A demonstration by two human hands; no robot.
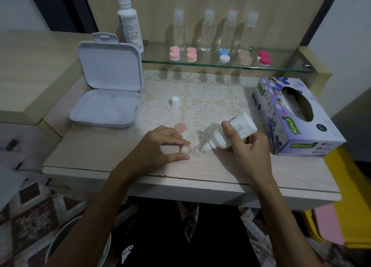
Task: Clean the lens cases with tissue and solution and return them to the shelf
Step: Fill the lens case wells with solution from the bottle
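Near the front edge of the counter (96,156), my left hand (160,144) pinches the clear lens case (190,151) between thumb and fingertips, case low over the counter surface, whether touching it I cannot tell; my right hand (247,144) grips the small solution bottle (230,134), tilted nozzle-down, tip at the case's right well; one peach lid (180,127) lies flat just behind my left hand, on the edge of the lace mat (200,98); bottle cap (175,101) stands upright further back on the mat; open white box (108,98) at the left edge, lid raised; tissue box (297,116) at the right edge, opening up; at the back, the glass shelf (220,66) carries five capped lens cases: two pink (174,53) (191,54), one blue-and-white (224,55), one peach (245,57), one red (264,58); behind them four clear bottles (206,29); a tall solution bottle (129,19) at the shelf's left end.
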